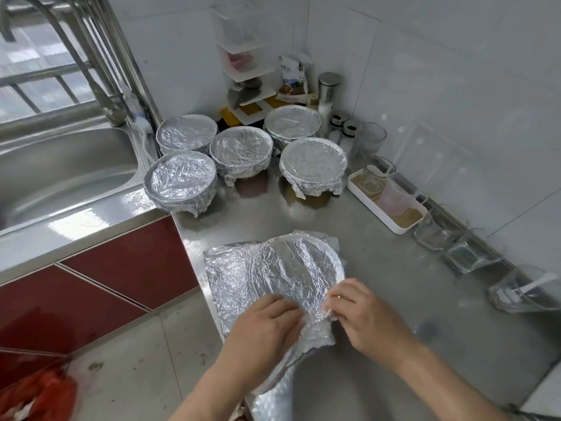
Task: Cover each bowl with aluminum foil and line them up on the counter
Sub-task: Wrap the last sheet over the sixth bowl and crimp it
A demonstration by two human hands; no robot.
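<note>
Several foil-covered bowls stand grouped at the back of the steel counter (379,238), among them one at the front left (181,180) and one at the right (312,165). Close to me a crinkled foil sheet (261,275) lies draped over a bowl whose round rim (303,241) shows through it; the bowl itself is hidden. My left hand (264,326) presses and grips the foil's near edge. My right hand (361,314) pinches the same edge just to the right. A long loose tail of foil hangs toward me over the counter edge.
A steel sink (60,174) with a tap lies at the left. A white tray (391,205) with glass cups, glass containers (467,253), spice jars (340,129) and a corner shelf rack (246,83) line the tiled wall. Red cabinet doors (106,268) are below.
</note>
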